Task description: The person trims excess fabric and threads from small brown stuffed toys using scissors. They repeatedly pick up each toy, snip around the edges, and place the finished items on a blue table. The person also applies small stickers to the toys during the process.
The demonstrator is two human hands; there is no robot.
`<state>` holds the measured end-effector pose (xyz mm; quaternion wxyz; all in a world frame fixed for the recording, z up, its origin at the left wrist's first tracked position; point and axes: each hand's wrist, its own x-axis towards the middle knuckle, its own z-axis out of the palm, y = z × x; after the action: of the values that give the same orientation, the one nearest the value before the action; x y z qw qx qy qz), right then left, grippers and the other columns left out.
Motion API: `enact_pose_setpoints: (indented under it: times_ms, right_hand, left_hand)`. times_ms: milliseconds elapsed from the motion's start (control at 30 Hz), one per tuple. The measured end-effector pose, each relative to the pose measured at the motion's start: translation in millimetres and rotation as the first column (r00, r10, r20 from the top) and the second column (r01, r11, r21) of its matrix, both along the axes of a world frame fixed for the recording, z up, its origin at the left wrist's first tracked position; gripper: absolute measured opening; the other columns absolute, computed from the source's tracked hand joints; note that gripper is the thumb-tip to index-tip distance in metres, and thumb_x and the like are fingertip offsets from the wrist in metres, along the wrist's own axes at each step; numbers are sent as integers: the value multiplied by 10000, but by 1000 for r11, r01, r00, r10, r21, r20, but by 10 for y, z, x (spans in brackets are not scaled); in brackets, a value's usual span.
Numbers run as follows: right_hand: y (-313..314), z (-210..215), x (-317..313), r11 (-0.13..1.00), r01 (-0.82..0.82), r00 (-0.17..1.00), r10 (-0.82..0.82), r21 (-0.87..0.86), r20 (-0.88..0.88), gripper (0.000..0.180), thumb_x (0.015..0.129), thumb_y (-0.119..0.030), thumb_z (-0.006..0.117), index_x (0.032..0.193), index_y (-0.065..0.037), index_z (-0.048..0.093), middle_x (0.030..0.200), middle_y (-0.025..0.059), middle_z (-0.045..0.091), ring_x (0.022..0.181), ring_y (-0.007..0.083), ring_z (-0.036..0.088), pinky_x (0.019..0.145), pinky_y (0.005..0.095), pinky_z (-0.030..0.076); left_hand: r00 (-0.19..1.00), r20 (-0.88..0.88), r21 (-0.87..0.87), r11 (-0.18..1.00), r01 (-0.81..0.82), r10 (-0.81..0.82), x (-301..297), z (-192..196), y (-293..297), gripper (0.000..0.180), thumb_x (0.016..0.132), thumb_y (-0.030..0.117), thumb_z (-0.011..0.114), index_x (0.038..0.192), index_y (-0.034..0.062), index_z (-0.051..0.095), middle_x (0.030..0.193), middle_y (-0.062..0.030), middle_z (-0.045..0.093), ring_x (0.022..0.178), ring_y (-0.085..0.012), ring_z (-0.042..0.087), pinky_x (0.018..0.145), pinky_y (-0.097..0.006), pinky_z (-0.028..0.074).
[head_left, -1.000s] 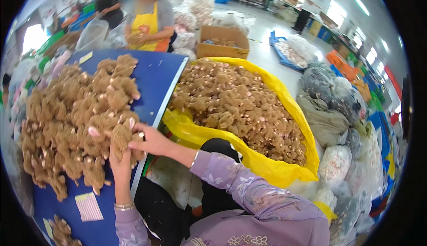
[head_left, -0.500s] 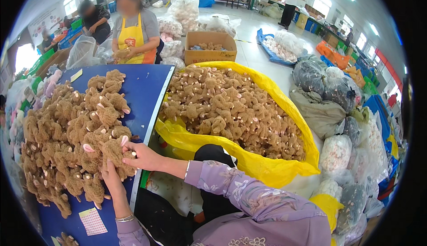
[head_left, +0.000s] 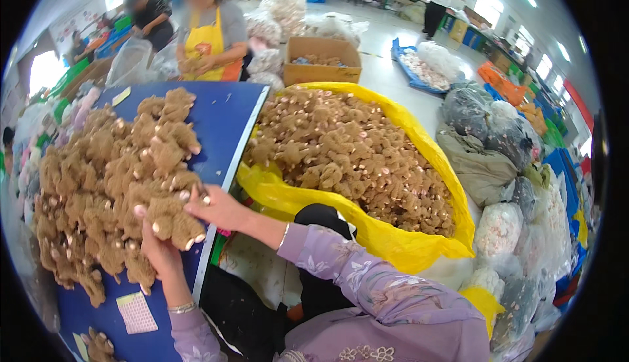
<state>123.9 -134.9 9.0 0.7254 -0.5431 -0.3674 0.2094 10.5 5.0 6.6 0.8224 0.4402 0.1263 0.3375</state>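
Between my two hands, just above the blue table, is a small brown plush toy with pale-tipped limbs pointing to the lower right. My left hand grips its left side from below, the fingers partly hidden behind it. From the right, my right hand pinches the toy's edge with thumb and fingers. A heap of similar brown plush toys covers the tabletop beyond and to the left. One more plush toy lies apart at the table's near edge.
A large yellow sack full of brown plush toys stands right of the table. Behind it is a cardboard box. A printed paper sheet lies on the tabletop. Bulging bags line the right side. A person in a yellow apron works across the table.
The plush toy has been turned: its pink-lined ears showed before, and now its pale-tipped limbs face lower right. Both hands have shifted their grip on it. The whole view has swung slightly.
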Motion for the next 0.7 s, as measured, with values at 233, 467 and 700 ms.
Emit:
enact_pose_setpoints:
  times_ms: [233,467,700]
  right_hand:
    - [23,-74,37,995,90,987,-96,-50,-129,204,850,-130,677,991,-8,596,906,8,606,820,64,533,724,254,483]
    - [119,-198,-18,979,182,980,-174,-92,92,222,831,-90,700,990,38,614,989,42,623,885,96,557,784,254,470]
    - [111,-64,-107,998,56,998,-55,25,-40,193,873,-83,656,1028,23,613,960,21,628,850,84,565,760,261,482]
  left_hand:
    - [952,-304,309,942,130,-32,-1,-271,10,464,930,360,523,1267,44,480,1210,-83,541,1098,-195,539,902,-328,464]
    - [945,-221,606,793,-60,241,-25,-137,-90,302,857,166,685,1087,-15,612,992,-77,663,885,-109,603,798,-259,489]
    - [972,-215,581,813,45,100,-95,-21,-191,214,881,95,652,1063,-7,604,907,-35,651,805,-61,580,715,-221,489]
